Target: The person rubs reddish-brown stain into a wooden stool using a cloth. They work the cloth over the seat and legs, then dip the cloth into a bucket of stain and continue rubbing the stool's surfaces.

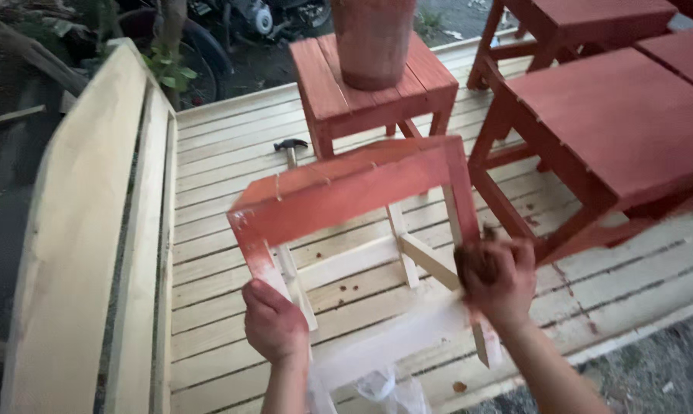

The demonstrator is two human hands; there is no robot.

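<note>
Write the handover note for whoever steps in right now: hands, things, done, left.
Left hand: gripping a leg of the stool, which is held tilted above the plank deck.
Right hand: closed on a dark, paint-soaked wad, pressed against the opposite leg.
Things: stool in hand; hammer on the deck behind it; a finished red stool with a pot on top; red tables at right.
Done: the held stool's top frame and upper legs are red.
Left: lower legs and inner braces are bare wood.
</note>
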